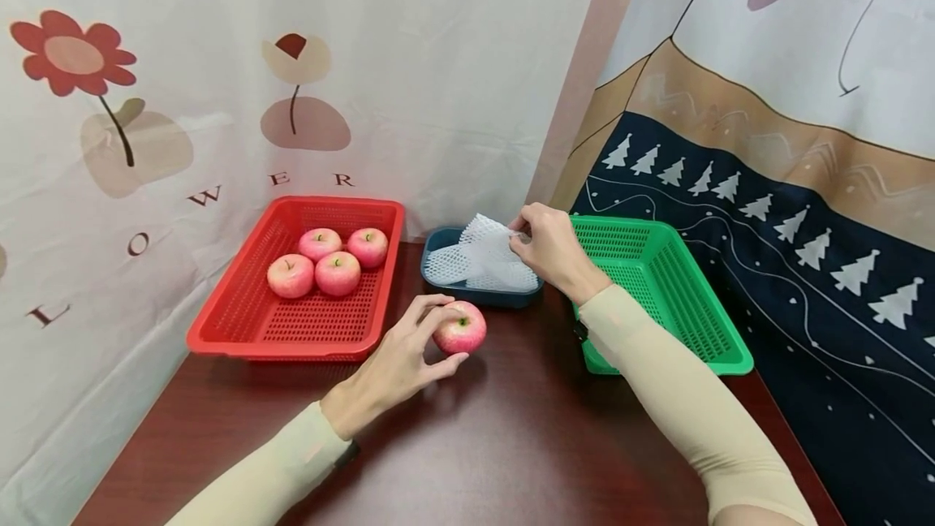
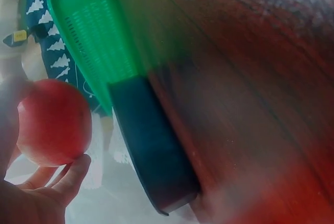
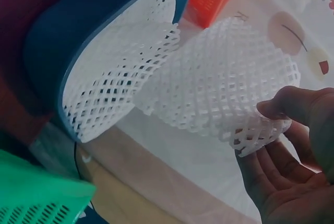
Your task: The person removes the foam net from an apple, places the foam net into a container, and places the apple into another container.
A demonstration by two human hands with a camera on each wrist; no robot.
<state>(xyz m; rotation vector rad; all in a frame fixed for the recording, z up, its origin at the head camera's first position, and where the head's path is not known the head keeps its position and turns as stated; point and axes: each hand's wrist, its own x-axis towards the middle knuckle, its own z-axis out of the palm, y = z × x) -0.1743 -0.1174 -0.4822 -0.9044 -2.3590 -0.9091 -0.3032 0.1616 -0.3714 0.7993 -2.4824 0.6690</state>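
Note:
My left hand (image 1: 400,360) grips a pink-red apple (image 1: 463,328) above the middle of the table, thumb and fingers round its sides. In the left wrist view the same apple (image 2: 56,124) sits against the fingers. My right hand (image 1: 551,248) pinches the end of a white foam fruit net (image 1: 491,246) over the dark blue tray (image 1: 482,295). The right wrist view shows that foam net (image 3: 219,80) between thumb and fingers, lifted at one end, with other foam nets (image 3: 112,72) lying in the tray beneath it.
A red basket (image 1: 285,350) on the left holds several apples (image 1: 338,273). To the right stands a green basket (image 1: 657,299), partly behind my right forearm. All rest on a dark brown table (image 1: 467,461). Printed curtains (image 1: 438,88) hang behind.

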